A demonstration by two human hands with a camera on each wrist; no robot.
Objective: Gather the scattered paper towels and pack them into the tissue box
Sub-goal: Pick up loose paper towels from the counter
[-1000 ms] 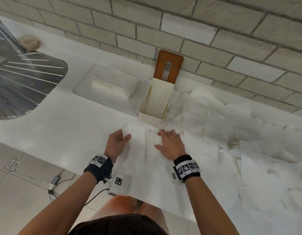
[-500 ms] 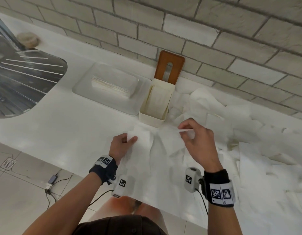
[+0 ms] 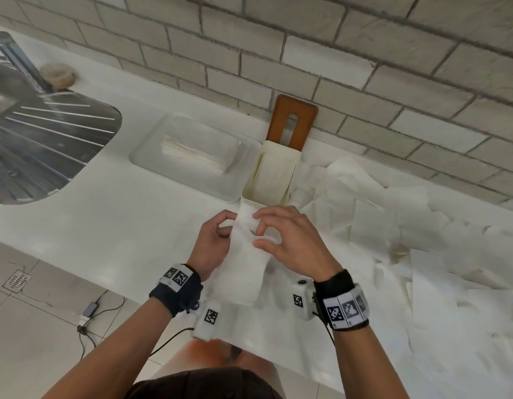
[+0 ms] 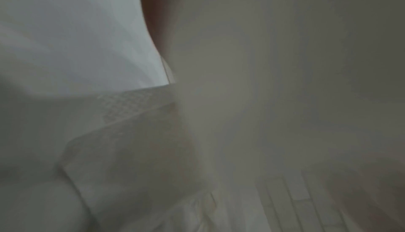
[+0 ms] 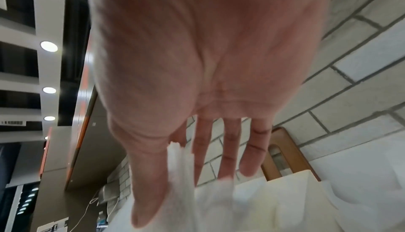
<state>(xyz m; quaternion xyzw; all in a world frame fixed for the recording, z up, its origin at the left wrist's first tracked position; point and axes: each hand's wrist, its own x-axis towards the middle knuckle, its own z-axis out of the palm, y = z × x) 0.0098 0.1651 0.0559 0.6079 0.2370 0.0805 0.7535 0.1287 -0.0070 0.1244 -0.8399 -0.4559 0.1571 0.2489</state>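
Paper towel (image 3: 245, 254), soft white folded strip, pinched by 2 hands.

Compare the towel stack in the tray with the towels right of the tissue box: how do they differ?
The stack is squared and folded flat; the loose towels are crumpled and overlapping. The stack lies inside the tray, left of the tissue box; the loose towels spread over the bare counter. Both are white paper.
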